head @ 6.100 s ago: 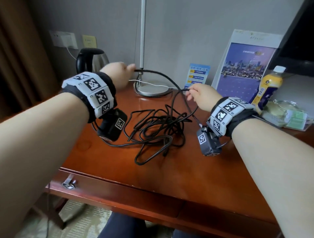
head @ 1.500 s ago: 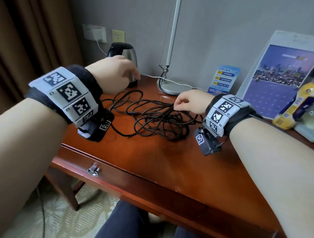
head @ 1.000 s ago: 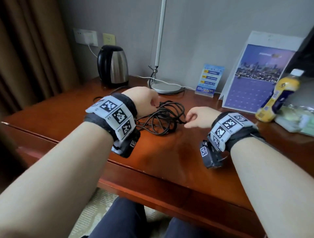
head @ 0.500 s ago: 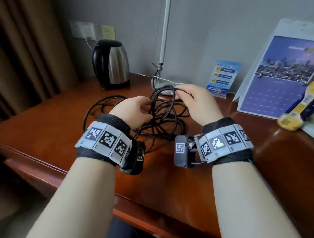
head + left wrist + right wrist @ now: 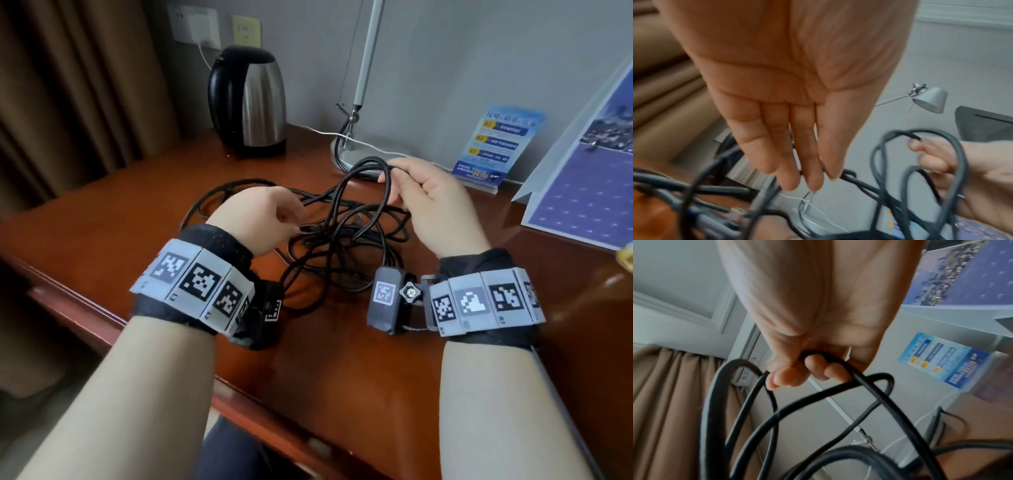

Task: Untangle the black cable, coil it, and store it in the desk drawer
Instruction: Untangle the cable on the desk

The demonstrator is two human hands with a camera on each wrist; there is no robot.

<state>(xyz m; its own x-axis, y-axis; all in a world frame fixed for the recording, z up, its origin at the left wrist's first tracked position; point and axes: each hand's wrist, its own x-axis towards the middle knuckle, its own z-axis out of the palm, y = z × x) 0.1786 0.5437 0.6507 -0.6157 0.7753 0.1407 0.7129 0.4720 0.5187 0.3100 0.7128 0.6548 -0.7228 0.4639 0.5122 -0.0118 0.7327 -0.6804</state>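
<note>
The black cable [image 5: 342, 236] lies in a loose tangle on the middle of the wooden desk [image 5: 342, 363]. My right hand [image 5: 397, 186] holds a few of its loops lifted above the pile. In the right wrist view its fingers [image 5: 813, 369] curl round the black cable [image 5: 789, 412]. My left hand [image 5: 291, 219] is at the left side of the tangle. In the left wrist view its fingers [image 5: 789, 162] are straight and pressed together, tips touching strands of the cable [image 5: 859, 183]. A connector end [image 5: 733, 212] lies on the desk below them.
A steel kettle [image 5: 248, 102] stands at the back left, with a lamp base [image 5: 359, 150] and a thin white cord [image 5: 383, 147] behind the cable. A blue leaflet stand [image 5: 496, 144] and a calendar [image 5: 589, 195] are at the back right. A brown curtain [image 5: 68, 96] hangs left.
The spread-out cable has been gathered into one pile at mid-desk. My right hand took hold of some loops and raised them; my left hand has sunk a little onto the pile.
</note>
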